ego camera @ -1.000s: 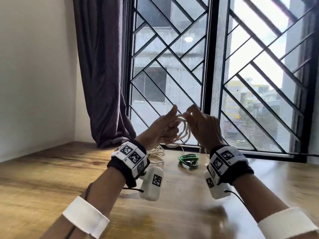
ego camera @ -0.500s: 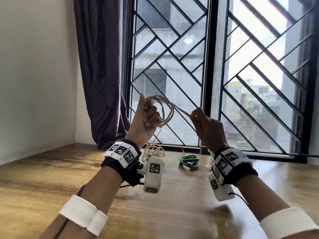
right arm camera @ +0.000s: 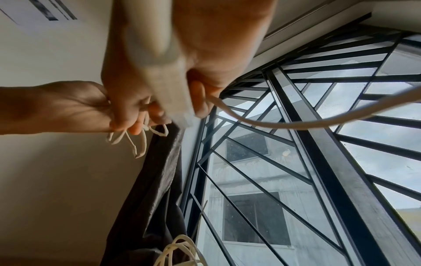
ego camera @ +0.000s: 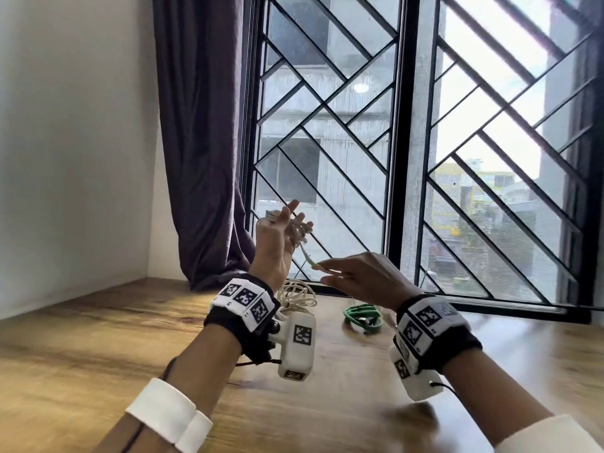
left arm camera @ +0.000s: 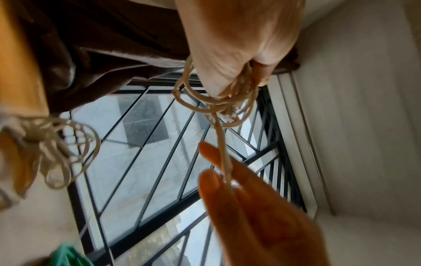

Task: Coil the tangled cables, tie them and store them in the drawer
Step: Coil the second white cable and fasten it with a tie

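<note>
My left hand [ego camera: 289, 223] is raised before the window and grips a small coil of white cable [ego camera: 302, 228]; the loops [left arm camera: 216, 104] hang from its curled fingers and thumb. A short strand [left arm camera: 222, 147] runs down from the coil to my right hand [ego camera: 327, 273], which pinches the free end just below and to the right. In the right wrist view the right hand [right arm camera: 196, 100] holds the cable [right arm camera: 284, 124], with the left hand's loops [right arm camera: 136, 144] beyond. A second white coil [ego camera: 297, 297] and a green coil [ego camera: 362, 317] lie on the wooden table [ego camera: 98, 338].
A dark curtain [ego camera: 202, 142] hangs at the back left beside the barred window [ego camera: 402, 158]. The table runs up to the window sill, with a white wall [ego camera: 65, 142] on the left. No drawer shows in any view.
The hands first came apart as the left rose with the coil. My right hand has since dropped down and to the left, bringing the cable's free end under the left hand.
</note>
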Demonstrator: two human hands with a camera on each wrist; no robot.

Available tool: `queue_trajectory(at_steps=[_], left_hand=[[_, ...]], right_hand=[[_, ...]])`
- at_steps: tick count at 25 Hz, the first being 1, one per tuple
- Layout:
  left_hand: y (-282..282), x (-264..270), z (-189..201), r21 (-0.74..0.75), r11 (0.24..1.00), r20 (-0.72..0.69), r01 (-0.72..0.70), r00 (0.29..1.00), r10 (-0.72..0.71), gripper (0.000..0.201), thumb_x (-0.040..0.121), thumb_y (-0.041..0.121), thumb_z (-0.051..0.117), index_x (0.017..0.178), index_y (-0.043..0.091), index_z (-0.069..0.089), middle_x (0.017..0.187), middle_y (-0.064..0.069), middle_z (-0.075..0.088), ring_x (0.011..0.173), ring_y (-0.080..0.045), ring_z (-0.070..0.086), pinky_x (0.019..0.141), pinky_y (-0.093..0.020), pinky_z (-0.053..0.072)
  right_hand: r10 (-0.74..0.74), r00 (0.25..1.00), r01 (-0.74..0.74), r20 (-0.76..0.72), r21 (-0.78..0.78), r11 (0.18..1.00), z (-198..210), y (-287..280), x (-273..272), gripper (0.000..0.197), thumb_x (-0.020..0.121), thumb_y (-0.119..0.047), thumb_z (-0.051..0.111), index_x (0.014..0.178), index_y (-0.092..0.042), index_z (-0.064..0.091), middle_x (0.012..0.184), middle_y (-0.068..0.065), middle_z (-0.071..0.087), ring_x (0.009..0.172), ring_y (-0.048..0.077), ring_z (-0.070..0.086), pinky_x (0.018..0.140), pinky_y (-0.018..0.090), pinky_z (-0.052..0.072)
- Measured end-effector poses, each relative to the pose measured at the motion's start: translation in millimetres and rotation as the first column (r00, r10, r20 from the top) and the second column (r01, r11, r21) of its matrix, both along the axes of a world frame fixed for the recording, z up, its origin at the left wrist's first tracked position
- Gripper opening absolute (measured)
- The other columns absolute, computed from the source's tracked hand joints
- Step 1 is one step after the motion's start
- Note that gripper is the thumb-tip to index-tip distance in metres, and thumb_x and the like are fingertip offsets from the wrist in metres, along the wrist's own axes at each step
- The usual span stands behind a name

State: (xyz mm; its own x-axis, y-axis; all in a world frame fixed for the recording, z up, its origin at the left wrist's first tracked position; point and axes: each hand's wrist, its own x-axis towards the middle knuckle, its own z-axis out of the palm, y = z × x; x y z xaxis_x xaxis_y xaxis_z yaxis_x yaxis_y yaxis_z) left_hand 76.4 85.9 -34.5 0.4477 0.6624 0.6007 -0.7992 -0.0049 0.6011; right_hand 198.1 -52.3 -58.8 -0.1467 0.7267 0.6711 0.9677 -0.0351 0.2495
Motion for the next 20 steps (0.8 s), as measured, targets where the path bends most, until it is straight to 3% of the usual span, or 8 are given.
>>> queue_trajectory(at_steps=[3, 5, 8, 11, 14, 16, 18, 20], left_hand=[[-0.9, 11.4, -1.6, 0.159, 0.948, -0.123, -0.277, 0.947, 0.297, 0.028, 0.097, 0.008, 0.048, 0.12, -0.007, 0.051, 0.092, -0.021, 0.059, 0.08, -0.022, 0.06, 0.065, -0.029, 0.05], [0.1, 17.4, -4.9, 0.26, 0.89, -0.174, -0.373, 0.889, 0.423, 0.025, 0.095, 0.006, 0.05, 0.116, -0.007, 0.046, 0.109, -0.02, 0.057, 0.091, -0.025, 0.06, 0.076, -0.036, 0.052], [5.9, 21.1, -9.5, 0.511, 0.682, -0.158, -0.523, 0.723, 0.673, 0.024, 0.093, 0.006, 0.051, 0.111, -0.005, 0.039, 0.124, -0.019, 0.057, 0.101, -0.036, 0.063, 0.091, -0.049, 0.05], [-1.9, 16.8, -13.6, 0.794, 0.461, -0.181, -0.397, 0.57, 0.801, 0.02, 0.094, 0.015, 0.053, 0.104, 0.001, 0.043, 0.104, -0.014, 0.069, 0.082, -0.031, 0.068, 0.08, -0.042, 0.053], [-19.3, 9.2, -13.7, 0.885, 0.379, -0.212, -0.271, 0.491, 0.845, 0.016, 0.093, 0.025, 0.051, 0.081, 0.014, 0.05, 0.068, 0.0, 0.067, 0.058, -0.014, 0.061, 0.072, -0.033, 0.049], [-24.7, 2.7, -10.3, 0.854, 0.465, -0.265, -0.235, 0.573, 0.776, 0.035, 0.096, 0.037, 0.048, 0.066, 0.017, 0.049, 0.05, 0.006, 0.051, 0.043, -0.007, 0.047, 0.057, -0.03, 0.04], [-28.3, -3.8, -5.6, 0.733, 0.677, -0.381, -0.062, 0.787, 0.485, 0.048, 0.096, 0.046, 0.039, 0.065, 0.012, 0.053, 0.038, 0.007, 0.04, 0.03, -0.004, 0.034, 0.042, -0.022, 0.032], [-34.6, -10.8, -5.2, 0.649, 0.736, -0.52, 0.192, 0.818, 0.246, 0.056, 0.095, 0.052, 0.029, 0.066, 0.01, 0.052, 0.035, 0.008, 0.034, 0.029, -0.005, 0.027, 0.036, -0.016, 0.027]], right_hand=[[-0.014, 1.0, 0.014, 0.026, 0.012, 1.0, 8.0, -3.3, -9.2, 0.027, 0.086, -0.051, 0.055, 0.103, -0.035, 0.068, 0.071, -0.005, 0.07, 0.07, 0.018, 0.066, 0.061, 0.024, 0.042], [0.008, 0.998, -0.012, 0.062, 0.066, 0.998, 10.9, -6.7, -10.2, 0.023, 0.083, -0.051, 0.06, 0.088, -0.029, 0.066, 0.056, -0.011, 0.057, 0.055, 0.014, 0.057, 0.055, 0.023, 0.039], [0.039, 0.997, -0.051, 0.069, 0.169, 0.984, 14.8, -14.1, -9.2, 0.027, 0.078, -0.052, 0.066, 0.079, -0.025, 0.061, 0.047, -0.022, 0.032, 0.05, 0.002, 0.046, 0.049, 0.017, 0.03], [0.045, 0.995, -0.066, 0.084, 0.259, 0.964, 23.2, -23.2, -6.6, 0.032, 0.076, -0.053, 0.065, 0.084, -0.023, 0.061, 0.052, -0.022, 0.031, 0.051, 0.001, 0.042, 0.05, 0.017, 0.031], [-0.05, 0.99, -0.004, 0.13, 0.39, 0.921, 27.8, -25.8, -1.7, 0.042, 0.074, -0.062, 0.058, 0.084, -0.022, 0.062, 0.061, -0.016, 0.05, 0.048, 0.004, 0.047, 0.047, 0.018, 0.034], [-0.129, 0.987, 0.065, 0.099, 0.488, 0.871, 27.1, -29.3, 4.1, 0.045, 0.078, -0.063, 0.047, 0.084, -0.021, 0.062, 0.065, -0.01, 0.062, 0.048, 0.009, 0.057, 0.045, 0.02, 0.04], [-0.198, 0.98, 0.163, 0.017, 0.5, 0.851, 24.4, -34.8, 11.3, 0.052, 0.083, -0.063, 0.039, 0.09, -0.017, 0.061, 0.071, -0.003, 0.068, 0.056, 0.023, 0.065, 0.05, 0.026, 0.042], [-0.299, 0.951, 0.305, -0.077, 0.38, 0.873, 19.6, -36.6, 14.3, 0.057, 0.085, -0.059, 0.028, 0.101, -0.013, 0.057, 0.075, 0.006, 0.069, 0.067, 0.033, 0.067, 0.057, 0.031, 0.037]])
